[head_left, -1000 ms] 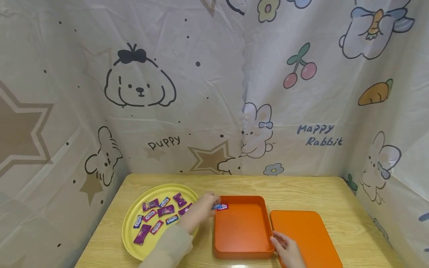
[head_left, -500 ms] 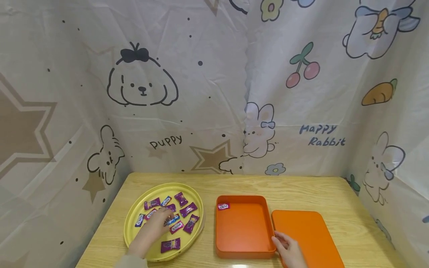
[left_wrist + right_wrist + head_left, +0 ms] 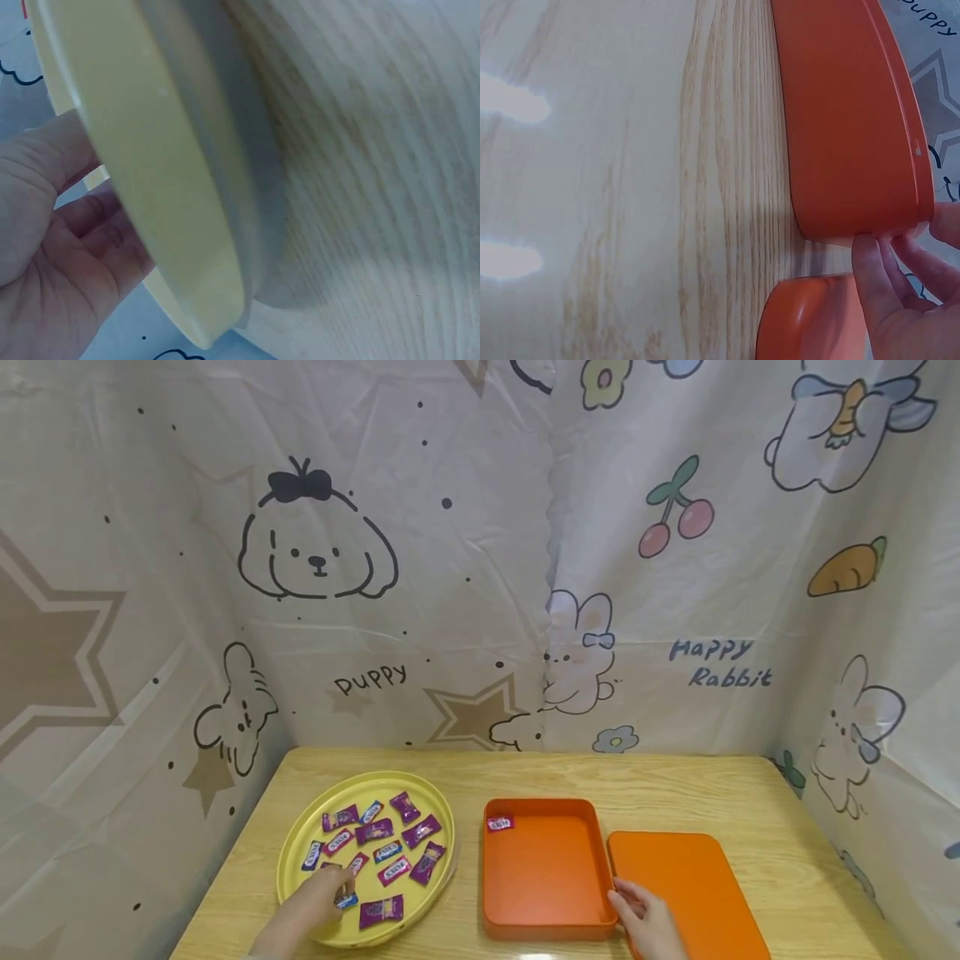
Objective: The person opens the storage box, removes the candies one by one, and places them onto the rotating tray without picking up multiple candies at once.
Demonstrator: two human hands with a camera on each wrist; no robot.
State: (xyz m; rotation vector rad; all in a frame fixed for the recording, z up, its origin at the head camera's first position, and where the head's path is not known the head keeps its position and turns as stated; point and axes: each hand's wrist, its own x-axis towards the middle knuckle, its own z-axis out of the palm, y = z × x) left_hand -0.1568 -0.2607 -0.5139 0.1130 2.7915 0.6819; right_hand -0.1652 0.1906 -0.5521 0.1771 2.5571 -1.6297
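My left hand (image 3: 318, 897) reaches low over the front left of a round yellow tray (image 3: 442, 893). Its fingertips are at a blue-wrapped candy (image 3: 346, 902); the left wrist view has the tray's rim hiding them, so a grip cannot be made out. Several purple candies (image 3: 382, 911) and smaller pink and blue ones (image 3: 388, 851) lie spread on the tray. With the thumb at the rim and fingers against the outer wall, my right hand (image 3: 647, 920) holds the front right corner of an orange box (image 3: 847, 112). One pink candy (image 3: 500, 822) sits in the box's back left corner.
A flat orange lid (image 3: 686, 885) lies on the wooden table (image 3: 525, 772) to the right of the box, close to its wall. Behind and at both sides hangs a printed cloth (image 3: 450, 568).
My left hand has gone from the box's back left corner to the middle of the tray, then to its front left. A pink candy now lies released in the box. My right hand keeps its place.
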